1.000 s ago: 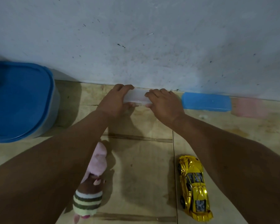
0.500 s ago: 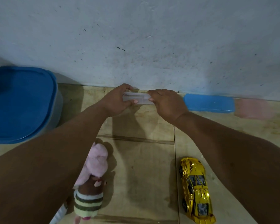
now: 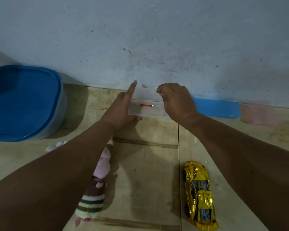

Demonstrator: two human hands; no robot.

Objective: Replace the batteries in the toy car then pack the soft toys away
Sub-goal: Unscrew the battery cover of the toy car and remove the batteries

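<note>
A clear plastic case [image 3: 147,110] sits on the floor against the wall, its lid raised, with a red-handled screwdriver [image 3: 144,105] lying inside. My left hand [image 3: 122,108] holds the case's left end, thumb under the front edge and index finger pointing up along the lid. My right hand [image 3: 175,100] pinches the raised lid at its right side with curled fingers. A gold toy car [image 3: 198,194] lies on the tiles at the lower right. A soft toy [image 3: 97,185] in pink, brown and stripes lies partly under my left forearm.
A blue-lidded tub [image 3: 23,102] stands at the left by the wall. A blue case [image 3: 217,108] and a pink case [image 3: 259,115] lie along the wall to the right. Small white bits [image 3: 56,145] lie near the tub.
The case's lid has swung up from closed to open, showing the screwdriver inside. My left index finger has straightened upward, and my right hand has risen with the lid.
</note>
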